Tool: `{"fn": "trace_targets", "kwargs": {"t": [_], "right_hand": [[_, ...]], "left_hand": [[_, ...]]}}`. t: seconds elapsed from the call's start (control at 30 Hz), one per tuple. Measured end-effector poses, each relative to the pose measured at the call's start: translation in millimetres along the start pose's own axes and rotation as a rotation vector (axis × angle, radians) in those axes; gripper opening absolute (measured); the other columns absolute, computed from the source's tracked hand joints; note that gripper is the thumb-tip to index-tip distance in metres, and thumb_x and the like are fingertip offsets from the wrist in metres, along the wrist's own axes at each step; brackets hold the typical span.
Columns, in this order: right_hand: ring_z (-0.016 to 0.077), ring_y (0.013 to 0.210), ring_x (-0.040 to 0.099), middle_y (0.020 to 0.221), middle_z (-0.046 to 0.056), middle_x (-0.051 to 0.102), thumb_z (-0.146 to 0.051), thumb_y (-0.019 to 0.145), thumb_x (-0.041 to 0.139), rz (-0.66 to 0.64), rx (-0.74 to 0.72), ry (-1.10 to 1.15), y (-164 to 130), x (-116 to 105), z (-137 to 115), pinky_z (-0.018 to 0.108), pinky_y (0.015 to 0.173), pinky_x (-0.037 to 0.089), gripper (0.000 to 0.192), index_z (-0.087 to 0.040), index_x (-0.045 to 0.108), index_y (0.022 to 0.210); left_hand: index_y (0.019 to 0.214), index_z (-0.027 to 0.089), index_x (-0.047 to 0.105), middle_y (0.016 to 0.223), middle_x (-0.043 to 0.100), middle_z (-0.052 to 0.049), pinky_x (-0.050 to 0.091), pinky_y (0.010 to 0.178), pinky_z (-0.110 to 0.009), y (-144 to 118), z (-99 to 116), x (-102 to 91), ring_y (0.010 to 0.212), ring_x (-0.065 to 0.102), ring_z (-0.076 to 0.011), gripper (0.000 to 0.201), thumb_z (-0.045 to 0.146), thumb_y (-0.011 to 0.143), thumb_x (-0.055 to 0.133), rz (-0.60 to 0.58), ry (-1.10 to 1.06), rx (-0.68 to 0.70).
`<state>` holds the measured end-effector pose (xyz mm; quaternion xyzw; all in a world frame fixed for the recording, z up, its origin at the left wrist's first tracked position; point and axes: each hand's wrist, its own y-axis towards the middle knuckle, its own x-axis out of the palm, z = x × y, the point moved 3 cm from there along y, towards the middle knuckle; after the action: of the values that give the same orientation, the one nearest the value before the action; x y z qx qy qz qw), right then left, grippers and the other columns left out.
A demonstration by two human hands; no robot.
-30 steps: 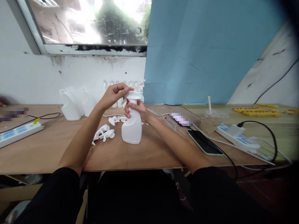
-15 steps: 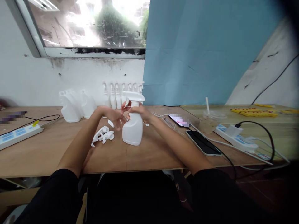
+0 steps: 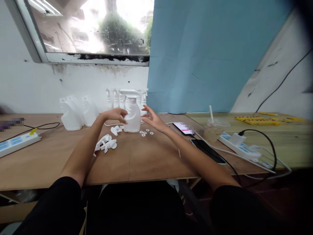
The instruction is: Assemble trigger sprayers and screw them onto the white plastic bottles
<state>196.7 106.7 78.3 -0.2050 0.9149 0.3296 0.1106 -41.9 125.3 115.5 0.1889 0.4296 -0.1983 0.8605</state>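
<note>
At the far left of the wooden bench (image 3: 151,160) lies a white power strip (image 3: 17,143) with a black cable running off behind it. Next come a few capless white bottles (image 3: 77,112) standing close together near the wall. In front of them, loose spray heads (image 3: 106,144) lie in a small heap on the wood. The left hand (image 3: 114,115) rests against the left side of an upright white spray bottle (image 3: 132,111) with its spray head on, fingers curled loosely onto its flank. That bottle stands on the bench toward the back, just in front of a row of finished spray bottles (image 3: 114,98) along the wall. Small white washers (image 3: 146,132) are scattered at its foot. The right hand (image 3: 153,120) hovers just right of the bottle, fingers spread open and apart from it. Further right lie two phones (image 3: 206,150), then a lidded drink cup (image 3: 212,129) with a straw, a second power strip (image 3: 241,147), and yellow pieces (image 3: 261,120) at the far end.
</note>
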Motion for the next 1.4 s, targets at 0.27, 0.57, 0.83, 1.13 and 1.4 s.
{"fn": "trace_targets", "kwargs": {"t": [0.27,0.57,0.83,1.13,1.4], "right_hand": [[0.0172,0.086,0.064,0.133,0.013,0.052,-0.021,0.081,0.058,0.106,0.206,-0.440,-42,-61,95,0.039,0.086,0.052,0.049,-0.020,0.050,0.129],[0.0169,0.083,0.062,0.124,0.014,0.056,-0.019,0.085,0.057,-0.095,0.204,-0.768,-54,-54,106,0.033,0.087,0.048,0.033,-0.012,0.060,0.118],[0.0281,0.122,0.048,0.127,0.017,0.057,-0.021,0.090,0.053,-0.245,0.122,-0.878,-57,-36,107,0.041,0.105,0.036,0.037,-0.011,0.057,0.125],[0.0346,0.128,0.040,0.140,0.016,0.049,-0.026,0.096,0.039,-0.316,0.231,-0.928,-62,-20,91,0.055,0.102,0.034,0.048,-0.021,0.043,0.143],[0.0340,0.128,0.041,0.140,0.017,0.049,-0.024,0.096,0.040,-0.289,0.246,-0.916,-62,-19,92,0.054,0.104,0.033,0.046,-0.018,0.046,0.141]], "left_hand": [[0.071,0.015,0.056,0.062,0.060,-0.002,0.049,0.050,-0.024,66,-43,0.2,0.055,0.063,-0.0166,0.031,0.038,0.066,0.077,0.489,0.020,-0.297],[0.074,0.011,0.061,0.070,0.069,-0.016,0.052,0.077,-0.035,116,-47,52.5,0.085,0.070,-0.0298,0.029,0.036,0.071,0.074,0.506,0.116,-0.484],[0.079,0.011,0.062,0.070,0.069,-0.016,0.052,0.074,-0.034,132,-53,70.7,0.080,0.071,-0.0286,0.035,0.045,0.077,0.070,0.494,0.041,-0.532],[0.099,0.007,0.062,0.081,0.071,-0.014,0.053,0.066,-0.029,139,-54,80.0,0.074,0.071,-0.0237,0.035,0.036,0.080,0.067,0.454,-0.014,-0.494],[0.106,0.015,0.066,0.102,0.072,-0.011,0.049,0.083,-0.028,74,-50,49.8,0.095,0.067,-0.0237,0.037,0.030,0.073,0.069,0.243,0.168,-0.293]]}}
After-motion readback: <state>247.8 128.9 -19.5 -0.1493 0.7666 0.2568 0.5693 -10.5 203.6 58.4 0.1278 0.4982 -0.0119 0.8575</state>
